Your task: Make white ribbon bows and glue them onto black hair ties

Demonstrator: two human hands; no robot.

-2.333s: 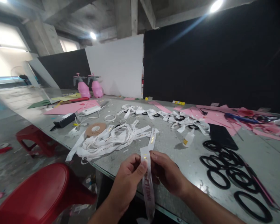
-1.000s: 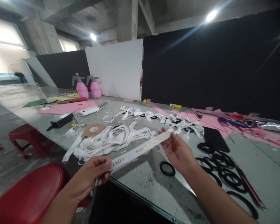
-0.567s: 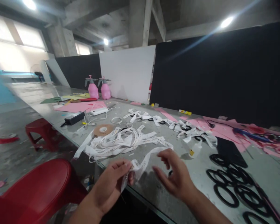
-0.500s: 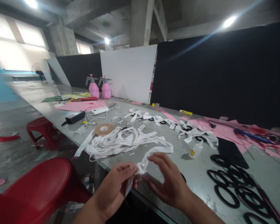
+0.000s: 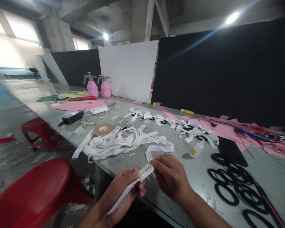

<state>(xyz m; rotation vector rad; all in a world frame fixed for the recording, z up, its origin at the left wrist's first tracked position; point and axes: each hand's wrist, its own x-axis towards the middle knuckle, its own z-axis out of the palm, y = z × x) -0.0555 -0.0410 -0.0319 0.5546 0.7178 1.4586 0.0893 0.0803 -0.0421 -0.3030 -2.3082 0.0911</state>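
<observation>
A white ribbon strip (image 5: 146, 171) with gold letters runs between both my hands at the table's near edge. My left hand (image 5: 125, 191) is closed on its lower part, and the tail slides down across my palm. My right hand (image 5: 171, 175) pinches the ribbon where it folds, and the far end loops back onto the table (image 5: 161, 148). Just beyond lies a heap of the same white ribbon strips (image 5: 118, 142) beside a brown tape roll (image 5: 103, 129).
Several black rings (image 5: 230, 180) lie at the right beside a black phone (image 5: 231, 147). A small glue bottle (image 5: 197, 148), tied white bows (image 5: 180, 125), pink paper (image 5: 80, 105) and two pink spray bottles (image 5: 98, 87) stand farther back. Red stools (image 5: 38, 190) are at the left.
The ribbon was stretched out wide between my hands; now my hands have come together at the table edge and the ribbon is folded, its far end looped on the table.
</observation>
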